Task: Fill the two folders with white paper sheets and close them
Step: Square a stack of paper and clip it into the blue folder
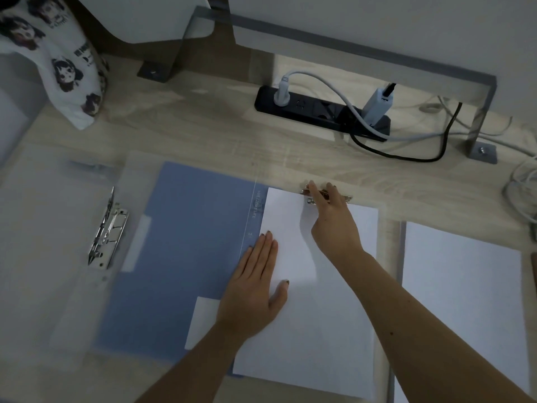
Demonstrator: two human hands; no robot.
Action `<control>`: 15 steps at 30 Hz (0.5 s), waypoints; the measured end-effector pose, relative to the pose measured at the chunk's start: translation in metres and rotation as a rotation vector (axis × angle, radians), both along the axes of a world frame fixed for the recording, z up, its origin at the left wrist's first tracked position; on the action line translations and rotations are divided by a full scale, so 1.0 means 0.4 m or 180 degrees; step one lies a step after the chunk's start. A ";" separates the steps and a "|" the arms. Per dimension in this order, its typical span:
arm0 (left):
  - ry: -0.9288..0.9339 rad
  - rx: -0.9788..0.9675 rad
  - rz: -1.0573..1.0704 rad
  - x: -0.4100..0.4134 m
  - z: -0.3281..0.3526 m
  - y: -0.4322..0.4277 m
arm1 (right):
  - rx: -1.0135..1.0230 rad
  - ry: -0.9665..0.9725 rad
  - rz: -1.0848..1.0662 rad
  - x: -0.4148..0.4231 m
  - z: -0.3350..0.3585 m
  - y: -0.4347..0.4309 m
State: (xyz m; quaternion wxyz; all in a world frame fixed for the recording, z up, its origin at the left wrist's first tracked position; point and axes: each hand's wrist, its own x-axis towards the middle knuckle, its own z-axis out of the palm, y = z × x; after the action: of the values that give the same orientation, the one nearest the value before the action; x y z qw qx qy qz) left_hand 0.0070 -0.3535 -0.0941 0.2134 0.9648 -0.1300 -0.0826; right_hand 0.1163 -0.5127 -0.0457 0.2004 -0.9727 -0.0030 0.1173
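Observation:
A blue folder [186, 245] lies open in the middle of the desk. White paper sheets [313, 321] rest on its right half. My left hand [255, 289] lies flat, fingers apart, on the sheets' left edge. My right hand [331, 216] reaches to the top of the sheets and its fingers grip the folder's metal clip [347, 198]. A second, translucent folder [43, 257] lies open at the left, its lever-arch clip [107, 231] standing up. A separate stack of white paper [465, 292] lies to the right.
A black power strip [319, 110] with plugs and cables sits at the back. A printed fabric bag [58, 53] stands at the back left. Metal monitor-stand feet [479, 146] and loose cables [523, 181] are at the right.

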 end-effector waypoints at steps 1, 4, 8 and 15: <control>-0.0004 -0.0005 -0.0005 0.000 0.000 0.001 | -0.0102 0.0031 0.0074 0.001 -0.001 0.005; -0.0011 -0.0023 -0.0001 0.001 0.000 0.002 | -0.0312 0.0174 0.0170 -0.002 -0.003 0.013; 0.0064 -0.0040 -0.0010 0.000 0.001 0.003 | -0.0392 0.0188 0.0227 -0.009 -0.001 0.007; 0.0198 0.0012 0.0026 0.002 0.003 0.001 | -0.0561 0.0233 0.0277 -0.003 0.003 0.015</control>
State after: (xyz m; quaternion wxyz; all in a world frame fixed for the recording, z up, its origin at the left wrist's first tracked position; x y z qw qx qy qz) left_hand 0.0079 -0.3529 -0.0928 0.2158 0.9627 -0.1191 -0.1119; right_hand 0.1153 -0.5067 -0.0447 0.1087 -0.9805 -0.0276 0.1611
